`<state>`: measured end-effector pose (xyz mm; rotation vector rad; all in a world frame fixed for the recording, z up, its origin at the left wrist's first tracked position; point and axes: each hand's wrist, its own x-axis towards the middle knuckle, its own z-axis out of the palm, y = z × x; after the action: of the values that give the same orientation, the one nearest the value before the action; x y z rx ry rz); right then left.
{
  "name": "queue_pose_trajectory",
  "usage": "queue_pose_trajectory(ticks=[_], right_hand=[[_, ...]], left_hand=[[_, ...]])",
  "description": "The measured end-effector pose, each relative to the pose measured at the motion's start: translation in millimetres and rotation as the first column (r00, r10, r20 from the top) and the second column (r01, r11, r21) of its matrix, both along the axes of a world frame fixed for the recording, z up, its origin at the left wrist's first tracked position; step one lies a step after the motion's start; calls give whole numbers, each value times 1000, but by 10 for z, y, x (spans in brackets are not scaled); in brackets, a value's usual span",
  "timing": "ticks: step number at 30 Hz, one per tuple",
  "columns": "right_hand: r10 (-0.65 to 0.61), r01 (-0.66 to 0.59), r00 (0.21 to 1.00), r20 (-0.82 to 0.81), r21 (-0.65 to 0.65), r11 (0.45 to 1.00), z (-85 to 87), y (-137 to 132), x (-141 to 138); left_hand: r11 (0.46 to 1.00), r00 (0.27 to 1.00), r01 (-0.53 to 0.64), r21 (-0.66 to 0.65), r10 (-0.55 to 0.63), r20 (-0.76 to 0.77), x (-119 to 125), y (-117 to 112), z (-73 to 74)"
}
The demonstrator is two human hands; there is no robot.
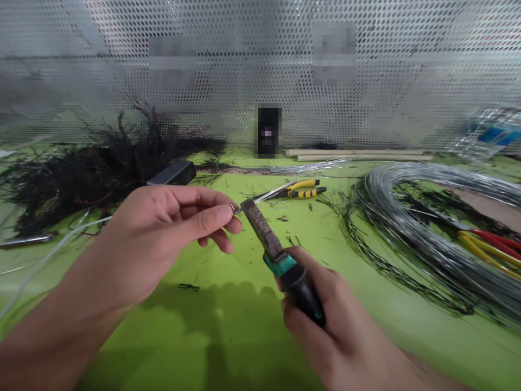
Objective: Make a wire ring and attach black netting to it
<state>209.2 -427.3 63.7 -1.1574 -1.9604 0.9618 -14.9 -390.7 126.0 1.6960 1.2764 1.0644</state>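
My left hand (171, 228) pinches the end of a thin silver wire (268, 194) between thumb and forefinger, above the green table (228, 320). My right hand (325, 315) is wrapped around the teal and black handles of a pair of pliers (280, 258). The pliers' rusty jaws (254, 214) meet the wire right beside my left fingertips. The wire runs up and to the right from the jaws.
A heap of black wiry strands (93, 168) lies at the left with a dark box (173, 172) by it. Yellow-handled pliers (303, 189) lie behind the wire. A big coil of silver wire (431, 217) and red and yellow cables (492, 247) fill the right. A perforated metal panel (260, 70) backs the table.
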Motion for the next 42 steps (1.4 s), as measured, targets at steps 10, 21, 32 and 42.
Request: queue_pose_trajectory(ticks=[10,21,32,42], right_hand=[[-38,30,998,-58,-123,992,-4,14,-2],[9,-8,1000,21,-37,999,-23,-26,-10],[-6,6,1000,6,-58,998,5,-35,-13],[5,-5,1000,-8,-80,997,41,-18,-22]], left_hand=[[278,643,459,844,552,-532,-56,36,-164],[973,964,228,-13,-228,-140,-55,151,76],[837,945,314,-449,-231,230,-140,235,92],[984,955,175,-32,-177,-239,-108,119,114]])
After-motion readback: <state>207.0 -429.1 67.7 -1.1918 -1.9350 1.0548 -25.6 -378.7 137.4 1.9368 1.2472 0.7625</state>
